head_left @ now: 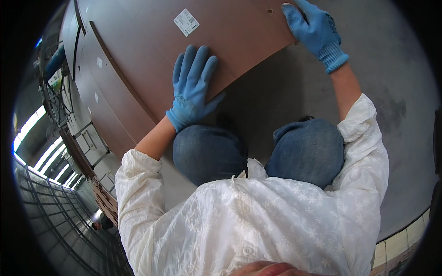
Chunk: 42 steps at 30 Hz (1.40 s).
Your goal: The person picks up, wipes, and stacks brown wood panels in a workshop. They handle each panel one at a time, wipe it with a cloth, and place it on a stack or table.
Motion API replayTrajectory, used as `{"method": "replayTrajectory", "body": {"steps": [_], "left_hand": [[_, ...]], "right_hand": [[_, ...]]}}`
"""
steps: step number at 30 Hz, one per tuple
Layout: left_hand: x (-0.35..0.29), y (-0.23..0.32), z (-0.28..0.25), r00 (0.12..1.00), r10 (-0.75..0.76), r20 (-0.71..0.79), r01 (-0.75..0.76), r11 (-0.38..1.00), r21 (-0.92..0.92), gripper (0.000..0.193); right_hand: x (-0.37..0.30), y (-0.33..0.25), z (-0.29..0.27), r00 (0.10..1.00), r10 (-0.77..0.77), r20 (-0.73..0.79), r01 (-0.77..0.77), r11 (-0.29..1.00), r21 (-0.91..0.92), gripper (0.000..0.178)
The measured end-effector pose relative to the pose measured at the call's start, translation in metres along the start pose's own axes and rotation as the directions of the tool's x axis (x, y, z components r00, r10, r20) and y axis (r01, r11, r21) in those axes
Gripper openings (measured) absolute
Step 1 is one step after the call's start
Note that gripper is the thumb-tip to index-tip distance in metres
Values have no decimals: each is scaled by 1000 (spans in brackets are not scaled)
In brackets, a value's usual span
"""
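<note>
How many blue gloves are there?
2: one on the left hand, spread on the brown panel, and one on the right hand, at the panel's edge. Any on the distant person may be hidden.

- Soft, moderate light falls on the foreground; the white blouse (258, 216) is its brightest area.
- Window strips (30, 128) at left are blown out to white.
- 1 small glare spot shows lower left.
- Deep shadow darkens the floor (276, 80) beside the brown panel (138, 41).
- Fisheye distortion bends straight edges; black surrounds the rim.
- The far-left background looks dim and soft.
</note>
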State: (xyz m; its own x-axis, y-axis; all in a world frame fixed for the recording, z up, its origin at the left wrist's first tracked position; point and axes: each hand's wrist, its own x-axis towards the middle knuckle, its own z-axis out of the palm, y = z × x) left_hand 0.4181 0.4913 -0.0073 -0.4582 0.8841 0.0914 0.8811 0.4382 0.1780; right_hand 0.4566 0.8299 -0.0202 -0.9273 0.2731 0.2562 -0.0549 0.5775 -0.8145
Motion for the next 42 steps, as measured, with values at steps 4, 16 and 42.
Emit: {"method": "replayTrajectory", "body": {"steps": [4, 16, 42], "left_hand": [[1, 0, 0, 1000, -1, 8, 1, 1000, -1, 93], [4, 5, -2, 1000, -14, -8, 14, 999, -39, 93], [7, 5, -1, 1000, 6, 15, -5, 999, -37, 91]], "right_hand": [[1, 1, 0, 1000, 23, -22, -23, 1000, 14, 35], [-20, 60, -14, 998, -21, 53, 1, 937, 348, 44], [-44, 77, -21, 930, -368, -21, 355, 909, -220, 32]]}}
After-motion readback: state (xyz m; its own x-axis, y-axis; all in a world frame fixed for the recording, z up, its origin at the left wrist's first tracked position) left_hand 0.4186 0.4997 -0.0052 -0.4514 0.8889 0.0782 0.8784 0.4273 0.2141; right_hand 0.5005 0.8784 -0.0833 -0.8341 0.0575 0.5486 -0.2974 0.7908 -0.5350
